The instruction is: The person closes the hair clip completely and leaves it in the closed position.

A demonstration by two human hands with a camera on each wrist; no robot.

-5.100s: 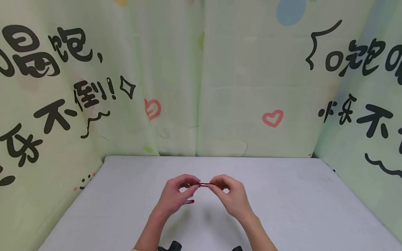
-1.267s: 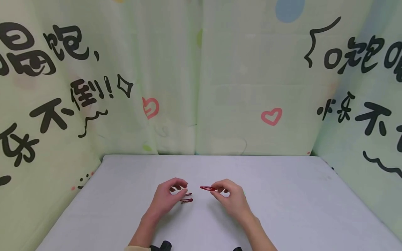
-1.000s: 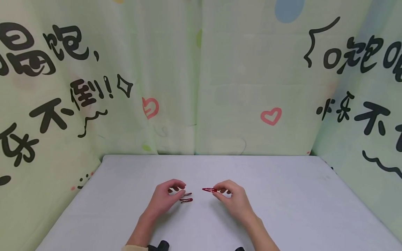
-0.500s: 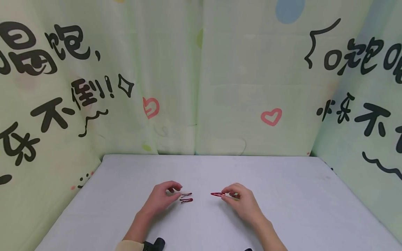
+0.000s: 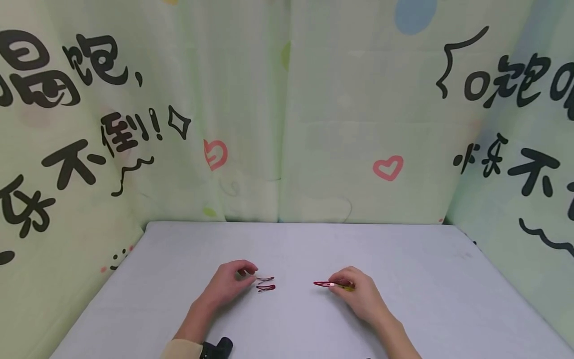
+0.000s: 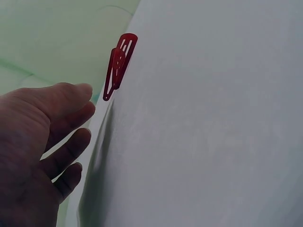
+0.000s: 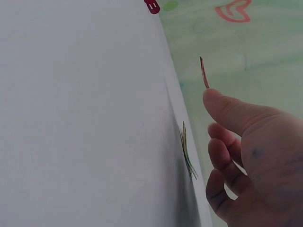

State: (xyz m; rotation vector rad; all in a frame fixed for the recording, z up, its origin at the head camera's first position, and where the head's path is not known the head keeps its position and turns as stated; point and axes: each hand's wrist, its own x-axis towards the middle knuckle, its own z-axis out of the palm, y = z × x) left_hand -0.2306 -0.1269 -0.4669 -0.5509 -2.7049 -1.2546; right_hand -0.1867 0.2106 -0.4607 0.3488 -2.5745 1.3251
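My right hand pinches a red snap hair clip between thumb and fingers, its free end pointing left. In the right wrist view, that clip shows edge-on past the thumb tip. Close by the right fingers lies a yellow-green piece, thin and seen edge-on, apart from them; the hand partly covers it in the head view. My left hand holds nothing, its fingers loosely bent. Beside its thumb, two more red hair clips lie on the table, a nearer one and a farther one.
A white cloth covers the table. Patterned curtains with dark lettering stand behind it and at both sides. A black strap device is on the left wrist.
About five seconds ago both hands held a red clip together. Since then the left hand has let go and drawn back left, while the right has carried the clip right and nearer.
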